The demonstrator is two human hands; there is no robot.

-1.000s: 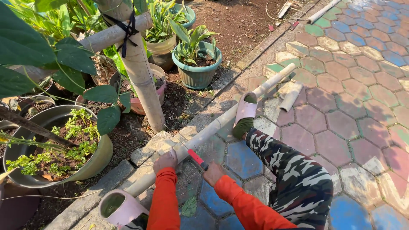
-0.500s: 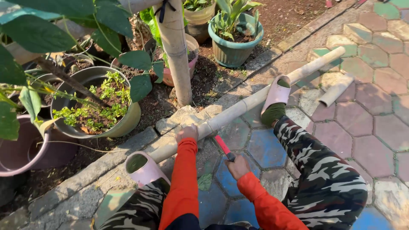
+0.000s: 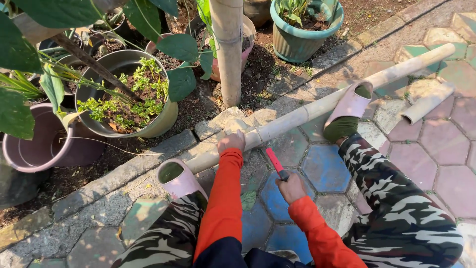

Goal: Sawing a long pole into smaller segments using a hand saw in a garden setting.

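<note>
Left hand: my left hand (image 3: 231,142) presses down on the long bamboo pole (image 3: 317,107), fingers curled over its top and clamped on it, the orange sleeve (image 3: 224,198) running straight back toward me.
Right hand: my right hand (image 3: 291,187) is closed in a fist around the dark grip of a red-handled saw (image 3: 275,163), wrist bent, the tool angled up toward the pole just beside my left hand (the blade itself is too thin to make out).
Bamboo pole: it lies slanting across the paving, from the kerb near my left foot to the upper right.
Feet: a pink slipper (image 3: 350,104) rests on the pole to the right; the other pink slipper (image 3: 179,177) sits by its near end, both legs in camouflage trousers (image 3: 396,208).
Short offcut: a short bamboo piece (image 3: 427,103) lies apart on the paving, right of the pole.
Ground: hexagonal paving stones (image 3: 327,166), some painted blue, pink and green, edged by a stone kerb (image 3: 124,171).
Garden bed: bare soil beyond the kerb, with an upright bamboo post (image 3: 227,54), a cream pot of green plants (image 3: 124,94), an empty purple pot (image 3: 39,146) and a teal pot (image 3: 297,34).
</note>
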